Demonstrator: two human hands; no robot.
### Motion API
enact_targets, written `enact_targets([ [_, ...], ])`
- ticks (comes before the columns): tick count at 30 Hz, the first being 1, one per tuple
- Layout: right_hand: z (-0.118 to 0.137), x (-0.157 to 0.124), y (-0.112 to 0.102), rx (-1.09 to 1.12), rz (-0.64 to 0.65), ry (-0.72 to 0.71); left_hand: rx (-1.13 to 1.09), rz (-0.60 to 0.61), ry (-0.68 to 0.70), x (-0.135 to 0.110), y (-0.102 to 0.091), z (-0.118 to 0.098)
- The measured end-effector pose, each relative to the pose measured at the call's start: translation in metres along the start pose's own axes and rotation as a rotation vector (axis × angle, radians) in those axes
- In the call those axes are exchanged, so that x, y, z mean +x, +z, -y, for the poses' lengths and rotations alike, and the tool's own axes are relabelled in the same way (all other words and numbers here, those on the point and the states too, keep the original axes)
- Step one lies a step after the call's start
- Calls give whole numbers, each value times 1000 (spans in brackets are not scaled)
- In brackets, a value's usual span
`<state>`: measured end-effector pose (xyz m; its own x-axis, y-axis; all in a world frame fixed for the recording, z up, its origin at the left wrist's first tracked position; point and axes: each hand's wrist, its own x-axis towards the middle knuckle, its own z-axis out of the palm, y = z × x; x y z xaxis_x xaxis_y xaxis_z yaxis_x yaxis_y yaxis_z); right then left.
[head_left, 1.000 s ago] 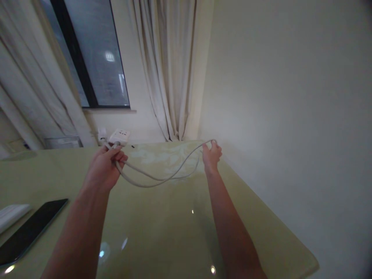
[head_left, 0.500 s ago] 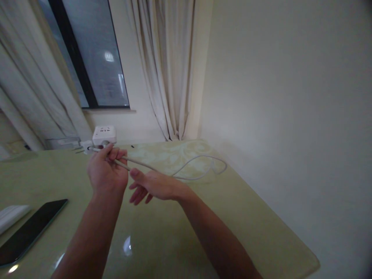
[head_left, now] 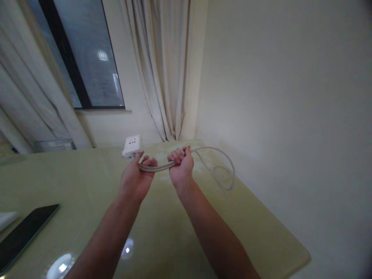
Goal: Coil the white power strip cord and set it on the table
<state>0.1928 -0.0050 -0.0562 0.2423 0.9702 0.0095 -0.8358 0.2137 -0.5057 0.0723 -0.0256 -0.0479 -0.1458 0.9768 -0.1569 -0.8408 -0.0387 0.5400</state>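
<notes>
A white power strip (head_left: 132,145) with socket holes shows just beyond the fingers of my left hand (head_left: 138,174). That hand is closed around a doubled stretch of pale grey cable (head_left: 159,169) close to the strip. A short way to the right, my right hand (head_left: 182,164) grips the same cable in a fist. Between the two hands the strands sag slightly. From the right fist the cable runs on in a loose loop over the right side of the table. Whether my left hand also touches the strip is hidden.
The pale green glossy table (head_left: 87,182) ends at a wall on the right. A dark phone or tablet (head_left: 27,232) lies at the left, beside a white object (head_left: 7,219) cut off by the frame. Curtains (head_left: 162,69) and a window (head_left: 90,54) are behind.
My left hand has moved right, and the power strip has moved right with it. My right hand was open near the cable; now it is closed on it, farther right and higher.
</notes>
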Motion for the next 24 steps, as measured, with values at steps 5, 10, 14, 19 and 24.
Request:
enact_targets([
  [5,13,9,-5,-70,77,61,57,29,-212,15,-10,7],
  [10,31,51,-34,-98,-186,7,209,84,108,21,-21,-47],
  [14,52,74,-59,-146,-230,-97,300,94,400,17,-34,-95],
  [19,79,84,-78,-236,-213,-211,384,38,615,23,-66,-142],
  [24,67,79,-71,-364,-79,-174,310,-15,502,46,-94,-158],
])
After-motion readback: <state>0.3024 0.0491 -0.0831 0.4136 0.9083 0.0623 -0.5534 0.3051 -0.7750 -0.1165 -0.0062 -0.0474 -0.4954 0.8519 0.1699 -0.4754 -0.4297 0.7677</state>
